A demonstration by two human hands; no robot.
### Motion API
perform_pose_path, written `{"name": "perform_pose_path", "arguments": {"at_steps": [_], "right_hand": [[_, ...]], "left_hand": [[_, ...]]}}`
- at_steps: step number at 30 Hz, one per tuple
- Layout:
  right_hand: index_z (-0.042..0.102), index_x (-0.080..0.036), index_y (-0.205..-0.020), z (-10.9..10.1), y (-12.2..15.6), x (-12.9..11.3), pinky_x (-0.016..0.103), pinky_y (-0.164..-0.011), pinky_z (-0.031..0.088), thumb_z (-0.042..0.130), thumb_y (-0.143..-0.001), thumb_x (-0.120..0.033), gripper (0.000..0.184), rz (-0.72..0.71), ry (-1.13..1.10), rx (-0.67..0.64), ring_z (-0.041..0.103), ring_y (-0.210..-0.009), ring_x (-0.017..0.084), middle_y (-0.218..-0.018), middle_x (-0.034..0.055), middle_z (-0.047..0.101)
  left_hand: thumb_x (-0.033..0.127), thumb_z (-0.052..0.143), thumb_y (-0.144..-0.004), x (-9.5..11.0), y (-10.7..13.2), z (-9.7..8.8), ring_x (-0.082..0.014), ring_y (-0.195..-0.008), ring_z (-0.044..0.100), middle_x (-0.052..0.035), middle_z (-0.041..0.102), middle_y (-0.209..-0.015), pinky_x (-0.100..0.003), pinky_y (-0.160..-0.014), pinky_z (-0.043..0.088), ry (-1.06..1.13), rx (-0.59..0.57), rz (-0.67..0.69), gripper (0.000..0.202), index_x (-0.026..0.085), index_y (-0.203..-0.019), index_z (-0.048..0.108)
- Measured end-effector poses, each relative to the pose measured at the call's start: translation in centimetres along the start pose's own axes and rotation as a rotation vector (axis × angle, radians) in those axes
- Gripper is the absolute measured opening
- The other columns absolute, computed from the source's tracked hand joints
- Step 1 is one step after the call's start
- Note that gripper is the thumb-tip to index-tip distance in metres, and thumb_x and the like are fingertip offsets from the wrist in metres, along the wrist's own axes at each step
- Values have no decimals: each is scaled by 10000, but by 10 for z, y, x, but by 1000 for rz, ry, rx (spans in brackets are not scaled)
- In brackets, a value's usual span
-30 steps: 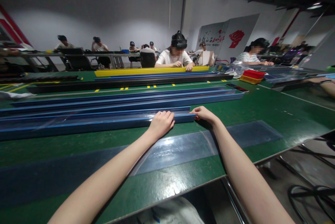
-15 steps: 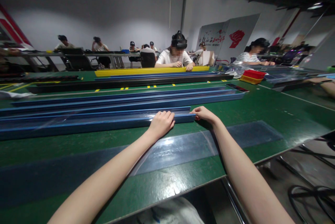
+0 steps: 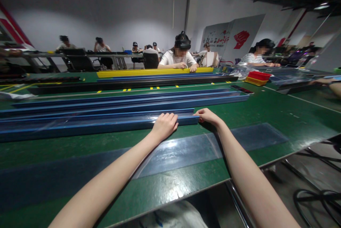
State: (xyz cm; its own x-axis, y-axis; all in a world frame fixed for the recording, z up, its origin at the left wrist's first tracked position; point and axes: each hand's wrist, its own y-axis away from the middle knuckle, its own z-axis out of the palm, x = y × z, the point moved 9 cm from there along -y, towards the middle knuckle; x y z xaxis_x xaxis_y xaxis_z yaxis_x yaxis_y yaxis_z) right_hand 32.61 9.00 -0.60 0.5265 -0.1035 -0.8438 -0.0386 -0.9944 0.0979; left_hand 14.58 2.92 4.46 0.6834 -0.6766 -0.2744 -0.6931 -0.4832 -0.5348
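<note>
A long blue rail (image 3: pixel 93 123) lies across the green table (image 3: pixel 266 110) in front of me, running off to the left. My left hand (image 3: pixel 164 125) rests on its near side close to the right end, fingers curled over the top edge. My right hand (image 3: pixel 208 116) is at the rail's right end, fingers bent and pinching the tip. A clear film strip (image 3: pixel 186 150) lies flat on the table between the rail and me, under both forearms.
More blue rails (image 3: pixel 128 100) lie parallel behind the near one, then dark rails and a yellow rail (image 3: pixel 154 72). Red and yellow trays (image 3: pixel 257 77) stand at the right. Other people sit at the far side. Cables lie on the floor at right.
</note>
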Motion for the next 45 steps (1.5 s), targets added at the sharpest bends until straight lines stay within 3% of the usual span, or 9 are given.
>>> {"name": "perform_pose_path", "arguments": {"at_steps": [20,34,45], "right_hand": [[563,-134,-540,-2,4,-3,203,-420,338,713,-611,-340,264,5,-18,32,427,-398,70,-405,-32,470],[568,-138,-528,-2,3,-3,200,-414,343,713,-609,-331,255,-1,-10,40,429,-396,71,-400,-27,475],[571,-137,-533,-3,4,-4,200,-415,343,688,-639,-324,244,-5,-7,43,434,-402,74,-406,-22,481]], "left_hand": [[296,441,-854,-5,-3,5,-202,-823,544,-71,605,-869,-312,-679,354,74,-103,-9,202,148,-931,555],[400,455,-843,-22,-10,11,-186,-873,573,-49,618,-946,-278,-712,415,187,-275,-74,254,183,-909,568],[376,586,-764,-35,-12,9,-145,-730,538,-1,559,-831,-247,-631,409,456,-198,-179,205,188,-802,511]]}}
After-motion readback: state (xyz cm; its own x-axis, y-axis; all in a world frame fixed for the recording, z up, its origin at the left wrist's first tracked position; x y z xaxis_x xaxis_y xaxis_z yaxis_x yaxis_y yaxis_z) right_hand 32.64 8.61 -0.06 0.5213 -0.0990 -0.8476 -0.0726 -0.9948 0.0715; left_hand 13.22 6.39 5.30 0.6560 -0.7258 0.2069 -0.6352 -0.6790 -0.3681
